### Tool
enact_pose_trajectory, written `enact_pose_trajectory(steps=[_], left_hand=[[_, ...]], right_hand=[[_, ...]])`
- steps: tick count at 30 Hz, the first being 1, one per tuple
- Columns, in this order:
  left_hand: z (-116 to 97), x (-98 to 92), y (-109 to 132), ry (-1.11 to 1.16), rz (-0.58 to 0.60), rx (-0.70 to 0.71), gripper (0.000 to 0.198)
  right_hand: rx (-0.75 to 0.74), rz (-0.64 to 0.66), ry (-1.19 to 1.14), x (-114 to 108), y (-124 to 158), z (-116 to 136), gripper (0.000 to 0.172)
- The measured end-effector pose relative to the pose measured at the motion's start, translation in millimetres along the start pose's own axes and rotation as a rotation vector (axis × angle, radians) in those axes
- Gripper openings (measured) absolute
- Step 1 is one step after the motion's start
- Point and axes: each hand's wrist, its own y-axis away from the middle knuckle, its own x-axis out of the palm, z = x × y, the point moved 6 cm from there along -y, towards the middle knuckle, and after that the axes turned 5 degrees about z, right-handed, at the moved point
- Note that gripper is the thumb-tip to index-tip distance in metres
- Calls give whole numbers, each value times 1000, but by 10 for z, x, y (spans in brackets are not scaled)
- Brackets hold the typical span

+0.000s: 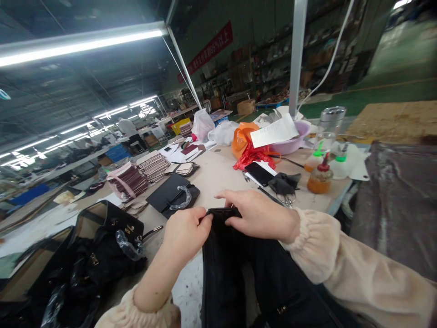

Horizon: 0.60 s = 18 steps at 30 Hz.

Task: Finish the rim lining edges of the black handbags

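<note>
A black bag (223,273) lies in front of me, its upper edge raised between my two hands. My left hand (187,230) pinches the left end of that edge between thumb and fingers. At the right end, my right hand (257,214) grips the edge with the thumb below and the index finger stretched out above it. A small gold-coloured metal fitting (281,310) shows on the lower part of the bag. Just beyond my left hand is a flat black bag piece (170,193) with a plastic-wrapped handle (182,198).
Black handbags (105,232) crowd the left. Bundled maroon pieces (129,182) stand behind them. To the right are a phone (260,173), scissors (287,199), a jar of orange liquid (320,179), a red plastic bag (252,155) and a purple basin (293,141). A metal post (297,59) rises behind.
</note>
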Motion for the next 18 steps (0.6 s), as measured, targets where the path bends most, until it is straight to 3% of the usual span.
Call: enact_pose_trajectory(steps=[5,9,13,18], left_hand=[[-7,41,-48,54,-4,2,35],[-51,41,-83,232,-50,50,29],[-151,57,-120,328,18,145,30],[-173,76,-129,309,42,135,29]], right_hand=[[15,-69,-43,-61,73,-68,40],[3,-92,20,-104,116,-86,23],[-51,-64,115,-124,129,-38,17],[-63,-57,169,-142,143,-15,13]])
